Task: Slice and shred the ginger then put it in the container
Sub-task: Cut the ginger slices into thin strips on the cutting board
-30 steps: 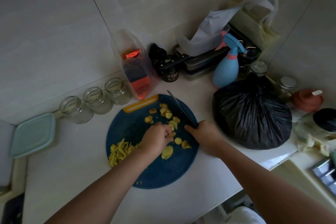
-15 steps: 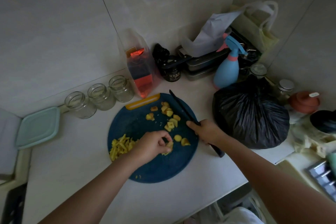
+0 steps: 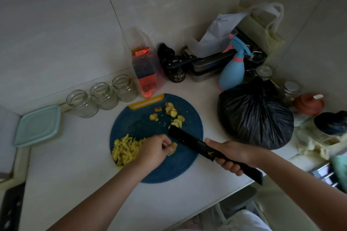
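Left grip (image 3: 153, 152) pinches ginger slices (image 3: 173, 146) on the blue board (image 3: 169, 170); right grip (image 3: 234, 155) holds the knife (image 3: 187, 140).

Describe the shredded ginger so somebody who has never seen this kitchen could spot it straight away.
Start at the round blue cutting board on the white counter. On its left edge, beside the left hand, lies the shredded ginger. It is a heap of thin yellow strips, unlike the chunky slices scattered near the board's far side.

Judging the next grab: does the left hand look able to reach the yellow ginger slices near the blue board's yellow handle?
Probably yes: bare round blue cutting board lies between the left hand and the yellow ginger slices; the black knife lies right of that path.
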